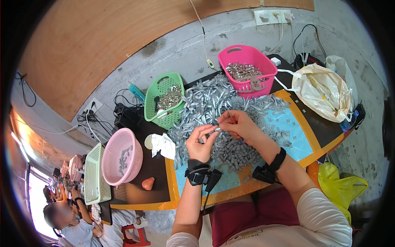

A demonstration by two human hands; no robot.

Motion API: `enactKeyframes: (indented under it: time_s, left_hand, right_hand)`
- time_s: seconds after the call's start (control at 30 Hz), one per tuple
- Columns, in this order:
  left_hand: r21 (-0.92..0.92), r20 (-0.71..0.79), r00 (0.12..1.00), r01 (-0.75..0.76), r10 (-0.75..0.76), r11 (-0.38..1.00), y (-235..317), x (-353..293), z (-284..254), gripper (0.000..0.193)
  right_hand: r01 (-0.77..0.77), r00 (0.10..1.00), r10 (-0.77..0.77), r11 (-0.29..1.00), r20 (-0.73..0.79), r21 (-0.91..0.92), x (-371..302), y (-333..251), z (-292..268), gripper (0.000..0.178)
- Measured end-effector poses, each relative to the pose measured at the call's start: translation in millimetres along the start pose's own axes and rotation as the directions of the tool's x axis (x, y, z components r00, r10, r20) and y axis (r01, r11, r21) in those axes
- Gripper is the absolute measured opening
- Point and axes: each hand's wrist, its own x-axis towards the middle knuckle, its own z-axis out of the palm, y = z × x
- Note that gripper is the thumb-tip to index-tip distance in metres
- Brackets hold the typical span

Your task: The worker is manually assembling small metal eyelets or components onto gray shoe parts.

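Observation:
My left hand (pixel 200 143) pinches a small grey piece (pixel 217 129) between thumb and fingertips, above the heap on the table. Close against it, my right hand (pixel 239 125) is closed round a slim tool with a red and dark handle (pixel 233 121); its exact kind is hard to make out. The fingertips of both hands meet at the small piece. Behind and beneath them spreads a heap of shiny grey strips (pixel 207 96). Many short grey pieces (pixel 236 154) lie piled just under my hands.
A green basket (pixel 153 92) and a pink basket (pixel 263 61) hold small metal parts. At left stand a pale pink basket (pixel 135 158) and a cream basket (pixel 95 185). White tissue (pixel 163 145) and a reddish object (pixel 148 183) lie nearby. A plastic bag (pixel 314 88) sits right; another person (pixel 82 230) sits left.

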Motion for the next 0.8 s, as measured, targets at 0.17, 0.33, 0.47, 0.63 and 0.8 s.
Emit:
enactKeyframes:
  time_s: [0.17, 0.33, 0.47, 0.63, 0.8]
  left_hand:
    - [0.062, 0.012, 1.0, -0.004, 0.003, 0.998, -3, -2, -2, 0.025]
    - [0.026, -0.02, 1.0, 0.005, -0.005, 1.0, -2, 0, 0, 0.025]
    - [0.03, -0.014, 1.0, -0.014, 0.014, 0.999, -2, -1, -2, 0.023]
    - [-0.127, -0.056, 0.989, 0.126, -0.134, 0.984, -20, 2, -9, 0.022]
    - [-0.302, 0.013, 0.952, 0.296, -0.306, 0.906, -5, 0, -4, 0.022]
  right_hand:
    - [0.04, 0.999, -0.041, 0.995, -0.009, -0.089, 0, 3, 5, 0.017]
    - [0.004, 1.0, -0.004, 1.0, 0.0, -0.011, 2, 6, 1, 0.016]
    - [0.055, 0.998, -0.056, 0.993, -0.009, -0.101, 1, 5, 5, 0.017]
    - [0.366, 0.918, -0.392, 0.776, 0.061, -0.514, 4, 10, 10, 0.015]
    - [0.338, 0.912, -0.409, 0.697, 0.036, -0.632, -1, 8, 14, 0.017]
